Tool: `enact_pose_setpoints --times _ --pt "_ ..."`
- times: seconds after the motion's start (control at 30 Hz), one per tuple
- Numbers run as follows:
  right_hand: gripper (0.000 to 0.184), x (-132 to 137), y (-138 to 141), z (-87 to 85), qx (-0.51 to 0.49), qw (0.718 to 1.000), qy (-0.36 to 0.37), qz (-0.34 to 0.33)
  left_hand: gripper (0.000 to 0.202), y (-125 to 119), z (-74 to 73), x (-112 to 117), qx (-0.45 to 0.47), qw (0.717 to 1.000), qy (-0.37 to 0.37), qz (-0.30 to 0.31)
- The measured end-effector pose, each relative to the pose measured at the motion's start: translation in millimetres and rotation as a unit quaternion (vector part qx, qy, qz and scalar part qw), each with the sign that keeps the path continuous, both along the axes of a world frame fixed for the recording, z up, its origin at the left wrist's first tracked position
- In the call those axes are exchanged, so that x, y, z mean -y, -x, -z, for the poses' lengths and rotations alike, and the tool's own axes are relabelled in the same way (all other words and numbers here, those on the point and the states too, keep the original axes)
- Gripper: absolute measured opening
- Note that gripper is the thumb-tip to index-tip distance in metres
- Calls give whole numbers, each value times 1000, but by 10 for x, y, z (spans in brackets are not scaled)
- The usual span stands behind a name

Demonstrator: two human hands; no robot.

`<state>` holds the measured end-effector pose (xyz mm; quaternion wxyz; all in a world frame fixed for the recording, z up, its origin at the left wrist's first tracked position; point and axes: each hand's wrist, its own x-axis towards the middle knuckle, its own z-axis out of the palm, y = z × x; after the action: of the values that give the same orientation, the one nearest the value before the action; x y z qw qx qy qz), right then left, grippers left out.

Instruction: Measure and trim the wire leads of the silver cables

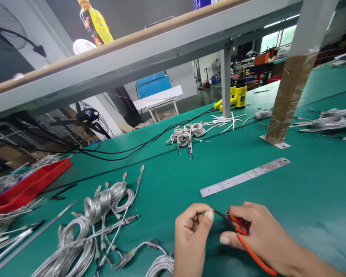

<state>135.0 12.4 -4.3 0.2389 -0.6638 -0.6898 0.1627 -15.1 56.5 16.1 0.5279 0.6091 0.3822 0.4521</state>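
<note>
Head view across a workbench covered by a green mat [302,215]. Lower centre: the left hand [191,240] pinches a thin wire end [209,211] between thumb and forefinger, while the right hand [261,231] grasps orange-handled pliers [248,240], their tips at the wire end. A steel ruler [244,177] lies just above the hands. Lower left: coiled silver cables [94,204] with plugs, near a red tray [31,188]. Centre: smaller cable coils [187,134], beside a black cable [132,152]. Upper right: a yellow machine [239,94] and a tape-wrapped bench leg [291,96]. Beyond the bench stand a floor fan [87,114], a white table [158,98] and a bright window [276,40].
</note>
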Motion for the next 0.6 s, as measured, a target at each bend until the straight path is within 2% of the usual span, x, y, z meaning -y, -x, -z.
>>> enact_pose_setpoints --times 0.37,0.6 --pt "49 0 21 4 -4 1000 20 8 15 2 7 -4 -8 1000 -1 5" --pt "48 2 44 38 20 999 -2 26 16 3 10 -5 -8 1000 3 6"
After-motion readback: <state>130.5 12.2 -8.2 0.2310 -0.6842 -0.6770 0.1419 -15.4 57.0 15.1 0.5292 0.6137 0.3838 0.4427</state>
